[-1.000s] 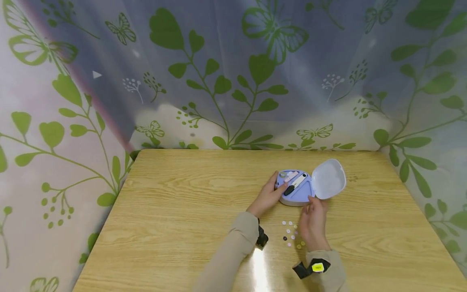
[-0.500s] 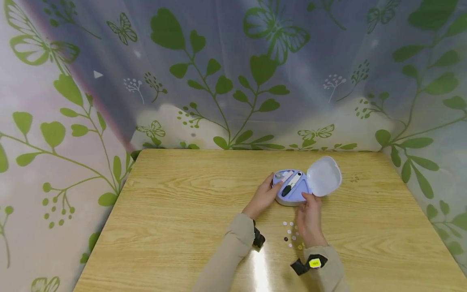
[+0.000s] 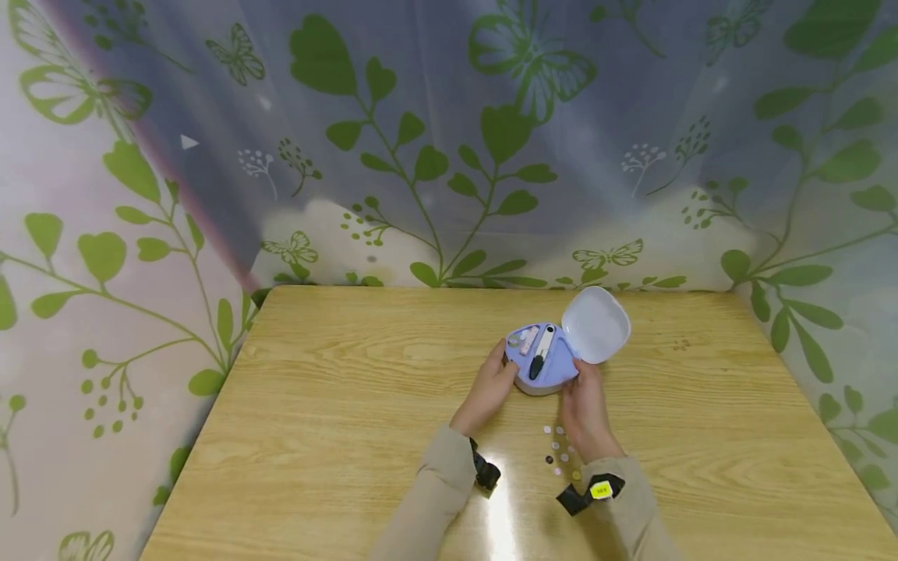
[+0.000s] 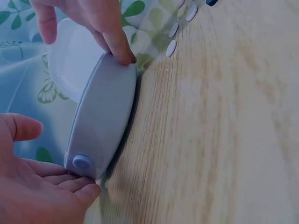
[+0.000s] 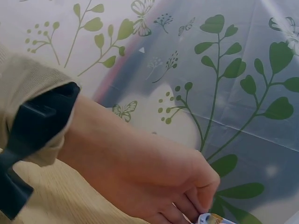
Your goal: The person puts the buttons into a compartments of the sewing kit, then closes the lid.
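Note:
A sewing box point(image 3: 561, 363) with a lilac tray sits on the table, its pale lid point(image 3: 596, 323) swung up at the back right. In the tray lie a white tool with a black end point(image 3: 542, 354) and a small pink piece point(image 3: 529, 340). My left hand point(image 3: 487, 391) holds the left side, thumb over the rim. My right hand point(image 3: 588, 401) grips the front right corner by the hinge side, thumb on top. In the left wrist view, the left fingers point(image 4: 70, 182) lie against the box end beside a round latch point(image 4: 81, 162).
Several small loose buttons point(image 3: 556, 446), white, dark and yellow, lie on the wooden table point(image 3: 351, 389) in front of the box, partly behind the right wrist. A patterned curtain point(image 3: 421, 234) hangs along the table's back edge.
Both hands have shifted the box left and turned it counterclockwise, its lid moving left and back. My right thumb now lies on the box's corner. The buttons have stayed in place.

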Demonstrator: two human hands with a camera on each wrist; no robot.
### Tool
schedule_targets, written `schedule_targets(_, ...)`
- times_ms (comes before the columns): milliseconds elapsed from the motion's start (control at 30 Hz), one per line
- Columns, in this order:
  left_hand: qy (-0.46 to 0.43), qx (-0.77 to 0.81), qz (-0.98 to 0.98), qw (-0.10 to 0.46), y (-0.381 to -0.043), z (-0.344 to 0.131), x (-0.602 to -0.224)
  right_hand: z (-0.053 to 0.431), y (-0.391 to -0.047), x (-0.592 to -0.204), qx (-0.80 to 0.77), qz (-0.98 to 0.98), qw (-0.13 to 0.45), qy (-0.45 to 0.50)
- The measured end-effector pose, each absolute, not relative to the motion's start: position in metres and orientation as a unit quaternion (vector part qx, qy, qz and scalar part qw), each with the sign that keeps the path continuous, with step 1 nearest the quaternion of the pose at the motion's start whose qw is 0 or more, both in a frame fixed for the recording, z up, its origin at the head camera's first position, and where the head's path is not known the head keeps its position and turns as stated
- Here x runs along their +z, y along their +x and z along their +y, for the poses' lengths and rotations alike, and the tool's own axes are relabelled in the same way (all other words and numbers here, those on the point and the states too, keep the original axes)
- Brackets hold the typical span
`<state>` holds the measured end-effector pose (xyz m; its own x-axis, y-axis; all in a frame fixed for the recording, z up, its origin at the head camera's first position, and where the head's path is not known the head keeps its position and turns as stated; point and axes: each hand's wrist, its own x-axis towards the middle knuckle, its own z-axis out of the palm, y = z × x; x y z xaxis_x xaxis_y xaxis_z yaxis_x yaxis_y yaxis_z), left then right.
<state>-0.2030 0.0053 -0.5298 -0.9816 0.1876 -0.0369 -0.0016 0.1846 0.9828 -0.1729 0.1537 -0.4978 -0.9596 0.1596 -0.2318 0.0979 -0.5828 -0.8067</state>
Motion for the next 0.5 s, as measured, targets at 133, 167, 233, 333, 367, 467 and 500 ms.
schedule_targets(133, 0.058, 0.625, 0.775, 0.069, -0.197, -0.001, -0.529, 0.155, -0.174, -0.496, 0.866, -0.484, -0.026, -0.121)
schedule_targets(167, 0.056, 0.625, 0.775, 0.07, -0.195, -0.002, -0.528, 0.155, -0.174, -0.496, 0.863, -0.49, -0.035, -0.116)
schedule_targets(233, 0.051, 0.622, 0.778, 0.07, -0.191, -0.006, -0.527, 0.154, -0.176, -0.495, 0.858, -0.499, -0.052, -0.113)
schedule_targets(333, 0.039, 0.617, 0.783, 0.072, -0.184, -0.011, -0.525, 0.152, -0.178, -0.494, 0.852, -0.508, -0.069, -0.108)
schedule_targets(367, 0.035, 0.617, 0.783, 0.071, -0.182, -0.013, -0.525, 0.151, -0.179, -0.494, 0.85, -0.511, -0.073, -0.107)
schedule_targets(467, 0.022, 0.618, 0.783, 0.067, -0.176, -0.018, -0.524, 0.149, -0.181, -0.494, 0.85, -0.512, -0.079, -0.093)
schedule_targets(500, 0.019, 0.618, 0.783, 0.065, -0.174, -0.019, -0.524, 0.149, -0.181, -0.495, 0.85, -0.512, -0.08, -0.09)
